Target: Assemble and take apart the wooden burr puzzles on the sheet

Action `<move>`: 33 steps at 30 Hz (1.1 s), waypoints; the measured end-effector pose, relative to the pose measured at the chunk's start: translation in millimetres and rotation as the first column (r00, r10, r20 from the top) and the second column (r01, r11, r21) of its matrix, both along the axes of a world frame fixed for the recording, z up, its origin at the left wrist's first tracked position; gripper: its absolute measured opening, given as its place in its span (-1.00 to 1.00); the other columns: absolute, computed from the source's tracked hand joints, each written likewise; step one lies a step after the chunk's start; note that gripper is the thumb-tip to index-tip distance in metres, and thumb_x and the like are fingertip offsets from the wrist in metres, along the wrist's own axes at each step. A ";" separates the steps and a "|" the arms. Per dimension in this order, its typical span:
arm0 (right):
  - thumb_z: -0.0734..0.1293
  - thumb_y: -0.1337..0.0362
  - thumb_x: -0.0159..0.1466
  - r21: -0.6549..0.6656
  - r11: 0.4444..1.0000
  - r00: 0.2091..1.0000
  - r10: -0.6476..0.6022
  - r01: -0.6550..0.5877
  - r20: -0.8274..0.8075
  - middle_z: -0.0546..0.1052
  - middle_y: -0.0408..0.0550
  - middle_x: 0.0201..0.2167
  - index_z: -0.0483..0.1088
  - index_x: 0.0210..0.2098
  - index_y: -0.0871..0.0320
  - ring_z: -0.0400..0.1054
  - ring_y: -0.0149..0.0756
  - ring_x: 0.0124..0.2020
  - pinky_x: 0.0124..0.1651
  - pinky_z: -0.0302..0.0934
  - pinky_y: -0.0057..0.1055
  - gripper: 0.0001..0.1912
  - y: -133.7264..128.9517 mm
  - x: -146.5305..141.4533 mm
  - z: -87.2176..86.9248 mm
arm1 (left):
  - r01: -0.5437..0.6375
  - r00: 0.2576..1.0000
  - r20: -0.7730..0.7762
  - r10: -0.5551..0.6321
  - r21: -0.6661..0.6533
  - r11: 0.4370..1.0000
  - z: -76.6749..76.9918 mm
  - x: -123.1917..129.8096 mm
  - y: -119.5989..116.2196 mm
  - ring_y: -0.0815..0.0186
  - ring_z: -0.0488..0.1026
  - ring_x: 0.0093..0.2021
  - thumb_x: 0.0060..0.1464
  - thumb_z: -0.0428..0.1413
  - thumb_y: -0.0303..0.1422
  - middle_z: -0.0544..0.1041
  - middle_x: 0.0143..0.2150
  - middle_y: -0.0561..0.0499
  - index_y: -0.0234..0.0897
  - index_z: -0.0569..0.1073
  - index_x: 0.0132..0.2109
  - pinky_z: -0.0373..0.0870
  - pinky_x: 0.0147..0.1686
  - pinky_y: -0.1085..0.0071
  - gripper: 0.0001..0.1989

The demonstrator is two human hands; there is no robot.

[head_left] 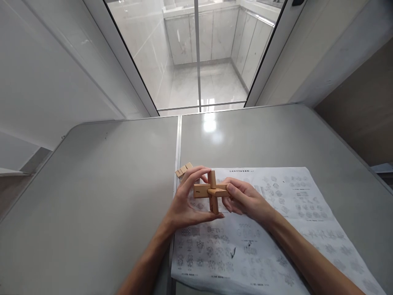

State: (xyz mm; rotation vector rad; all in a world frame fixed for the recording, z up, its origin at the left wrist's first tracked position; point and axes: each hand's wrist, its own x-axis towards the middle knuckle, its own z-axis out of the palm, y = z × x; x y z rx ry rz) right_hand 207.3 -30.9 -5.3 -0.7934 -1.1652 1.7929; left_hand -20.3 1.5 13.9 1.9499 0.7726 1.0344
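A wooden burr puzzle [202, 191] made of crossing bars is held up over the printed sheet, between both hands. My left hand [181, 207] grips its upright bar, fingertips at the top end and thumb under the bottom end. At the right end of the puzzle, my right hand [242, 196] pinches a bar between thumb and fingers. The large instruction sheet [258, 250], printed with many small puzzle drawings, lies under the hands. Behind my left fingers, some light wooden pieces [183, 169] rest on the table, partly hidden.
The grey table [129, 164] has a metal seam strip [179, 139] running away from me and rounded far corners. A glass door [199, 53] stands past its far edge, with white tiles behind it. The sheet's near edge reaches the table's front.
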 end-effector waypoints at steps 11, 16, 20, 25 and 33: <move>0.29 -0.10 0.55 0.045 0.999 0.991 -0.008 0.002 0.133 0.35 -0.27 -0.63 0.44 -0.20 0.18 0.06 -0.50 -0.64 -0.53 -0.02 -0.47 -0.56 -1.9 5.0 6.5 | 0.044 0.999 -0.029 -0.044 -0.027 0.999 0.3 -1.6 1.3 0.10 0.52 0.09 -0.12 0.56 -0.05 0.40 0.32 -0.15 0.03 0.35 0.42 0.58 0.17 0.05 -0.01; 0.28 -0.10 0.55 0.025 1.000 0.994 -0.012 0.009 0.113 0.41 -0.25 -0.60 0.44 -0.18 0.16 0.01 -0.52 -0.65 -0.54 -0.06 -0.46 -0.56 -2.4 2.8 3.9 | 0.029 0.998 -0.046 -0.031 -0.039 0.999 2.1 -2.5 1.1 0.08 0.52 0.09 -0.11 0.56 -0.05 0.41 0.31 -0.15 0.03 0.35 0.41 0.58 0.15 0.05 -0.01; 0.29 -0.10 0.55 -0.003 1.000 0.996 0.002 -0.002 0.086 0.38 -0.26 -0.62 0.44 -0.18 0.16 0.00 -0.51 -0.65 -0.55 -0.09 -0.46 -0.56 -1.9 2.6 1.9 | 0.033 0.999 -0.021 -0.033 -0.017 0.999 2.9 -2.3 1.5 0.12 0.52 0.06 -0.12 0.57 -0.08 0.42 0.27 -0.13 0.00 0.36 0.40 0.54 0.20 0.04 -0.03; 0.30 -0.12 0.53 -0.012 1.000 0.997 0.013 -0.013 0.074 0.39 -0.26 -0.62 0.43 -0.19 0.16 -0.01 -0.52 -0.67 -0.56 -0.09 -0.46 -0.55 -1.9 3.2 2.2 | 0.030 0.999 -0.012 -0.031 -0.016 0.999 3.7 -2.2 1.3 0.12 0.51 0.05 -0.13 0.57 -0.08 0.43 0.26 -0.14 -0.01 0.37 0.39 0.55 0.16 0.08 -0.03; 0.31 -0.13 0.53 -0.032 0.999 0.997 0.021 -0.019 0.068 0.44 -0.26 -0.61 0.40 -0.19 0.15 0.01 -0.53 -0.68 -0.57 -0.08 -0.48 -0.55 -2.4 1.6 0.8 | 0.023 0.999 -0.038 -0.025 -0.057 0.998 3.7 -3.0 1.2 0.10 0.52 0.08 -0.14 0.57 -0.06 0.43 0.28 -0.14 0.01 0.38 0.39 0.56 0.17 0.06 -0.03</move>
